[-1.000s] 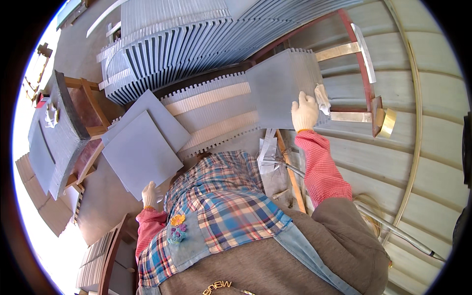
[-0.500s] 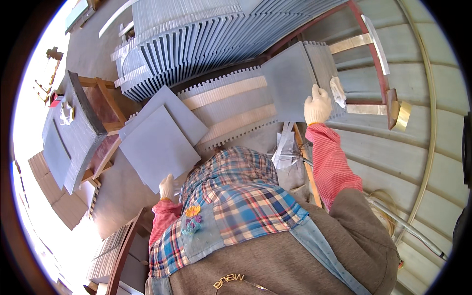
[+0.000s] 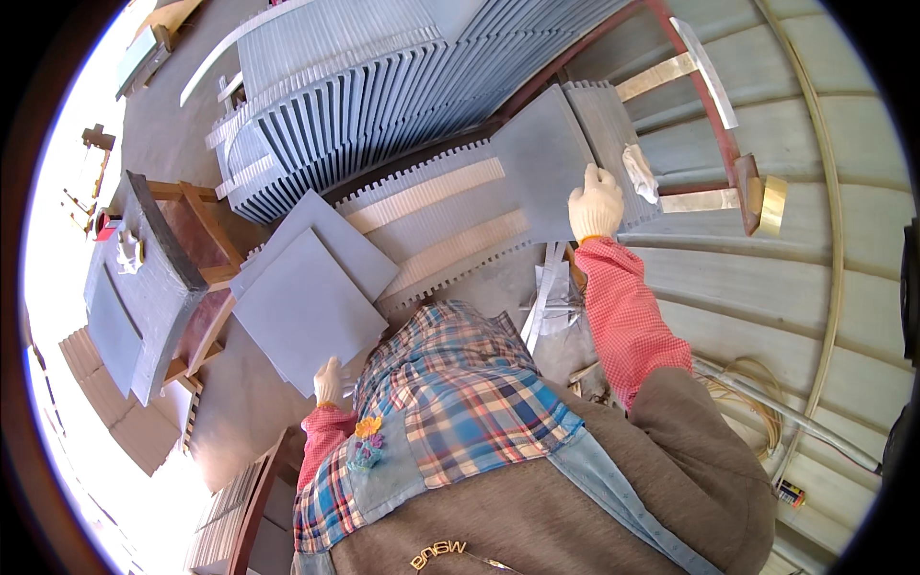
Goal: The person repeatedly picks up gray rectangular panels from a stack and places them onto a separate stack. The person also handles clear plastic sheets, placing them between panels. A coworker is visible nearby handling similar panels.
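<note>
I see a slotted rack (image 3: 431,206) carrying grey slabs. One grey slab (image 3: 541,163) lies flat on it, beside a white rag (image 3: 639,172).

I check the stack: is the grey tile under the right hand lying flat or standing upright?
Lying flat: the right hand presses on the grey tile's broad face.

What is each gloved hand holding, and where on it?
Left hand grips the lower corner of a grey square slab; right hand rests on another grey slab's lower edge.
</note>
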A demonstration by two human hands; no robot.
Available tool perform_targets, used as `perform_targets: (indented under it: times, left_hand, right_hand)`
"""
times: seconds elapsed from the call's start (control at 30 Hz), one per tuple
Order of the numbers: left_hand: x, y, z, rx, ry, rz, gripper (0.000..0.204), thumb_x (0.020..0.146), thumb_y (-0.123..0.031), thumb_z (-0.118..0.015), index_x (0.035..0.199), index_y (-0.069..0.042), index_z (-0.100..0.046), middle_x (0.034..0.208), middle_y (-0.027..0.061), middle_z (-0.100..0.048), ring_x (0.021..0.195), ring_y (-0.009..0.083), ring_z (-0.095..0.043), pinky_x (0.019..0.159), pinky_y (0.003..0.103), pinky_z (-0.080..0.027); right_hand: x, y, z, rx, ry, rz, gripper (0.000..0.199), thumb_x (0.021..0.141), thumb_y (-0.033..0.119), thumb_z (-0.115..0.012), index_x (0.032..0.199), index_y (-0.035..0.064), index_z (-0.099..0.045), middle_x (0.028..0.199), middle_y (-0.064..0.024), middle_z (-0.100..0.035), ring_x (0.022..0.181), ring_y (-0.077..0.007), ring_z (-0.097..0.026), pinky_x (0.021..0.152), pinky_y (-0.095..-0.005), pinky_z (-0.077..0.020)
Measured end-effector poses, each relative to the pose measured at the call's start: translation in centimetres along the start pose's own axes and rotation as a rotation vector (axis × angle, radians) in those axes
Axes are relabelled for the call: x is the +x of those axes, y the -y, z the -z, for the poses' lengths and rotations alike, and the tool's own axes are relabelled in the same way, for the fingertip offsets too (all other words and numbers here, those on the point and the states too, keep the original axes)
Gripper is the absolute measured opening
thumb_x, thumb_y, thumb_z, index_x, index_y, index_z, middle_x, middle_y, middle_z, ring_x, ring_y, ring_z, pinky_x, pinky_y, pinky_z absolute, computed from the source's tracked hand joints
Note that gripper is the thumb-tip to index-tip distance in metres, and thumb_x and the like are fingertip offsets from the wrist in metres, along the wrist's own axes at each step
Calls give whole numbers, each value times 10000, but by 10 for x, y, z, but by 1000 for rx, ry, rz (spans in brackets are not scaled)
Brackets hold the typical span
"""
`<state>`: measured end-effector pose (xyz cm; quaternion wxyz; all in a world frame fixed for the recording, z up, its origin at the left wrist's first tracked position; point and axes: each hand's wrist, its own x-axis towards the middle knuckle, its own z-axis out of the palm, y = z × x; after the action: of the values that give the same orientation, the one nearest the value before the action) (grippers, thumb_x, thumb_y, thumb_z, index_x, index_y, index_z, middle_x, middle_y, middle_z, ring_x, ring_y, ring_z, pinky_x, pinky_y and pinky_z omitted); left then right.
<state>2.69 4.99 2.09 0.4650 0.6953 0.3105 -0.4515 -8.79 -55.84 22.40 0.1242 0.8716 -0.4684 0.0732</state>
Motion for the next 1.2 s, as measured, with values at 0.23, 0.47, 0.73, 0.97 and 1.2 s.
perform_targets:
  times: [0.23,0.47,0.73,0.97,1.2]
  left_hand:
    - [4,3,-1,-50,-14,12,385,953,-415,-644,1071,-49,-667,807,137,-684,559,255,-624,499,407,-523]
    - [8,-10,-7,-2,19,-8,420,956,-411,-643,1160,-43,-638,851,156,-678,606,316,-654,566,469,-568]
    - [-16,-20,-13,29,-2,-36,439,935,-388,-650,1159,-11,-636,877,185,-691,642,322,-663,586,468,-571]
    - [-6,-6,5,6,-6,-16,467,939,-392,-656,1184,5,-643,918,218,-712,686,341,-687,590,470,-573]
    - [-16,-26,-18,76,75,-131,432,982,-372,-625,1197,2,-650,915,192,-718,667,316,-675,595,445,-574]
  right_hand:
    - [9,-1,2,28,47,-91,469,856,190,-701,1318,128,-650,1307,-95,-667,1133,-333,-656,915,-450,-569]
    - [-5,0,4,80,-8,-71,489,861,196,-706,1342,171,-619,1268,-110,-671,1132,-326,-656,940,-452,-552]
    - [-18,13,6,244,406,-96,517,973,396,-617,1402,121,-533,1004,-217,-758,931,-389,-740,821,-519,-569]
    - [-33,63,-4,243,562,1,424,992,427,-593,1150,51,-709,1001,-230,-764,964,-407,-737,849,-511,-582]
    - [-14,37,22,374,492,15,464,923,450,-672,984,-7,-731,964,-263,-744,948,-441,-715,842,-519,-561]
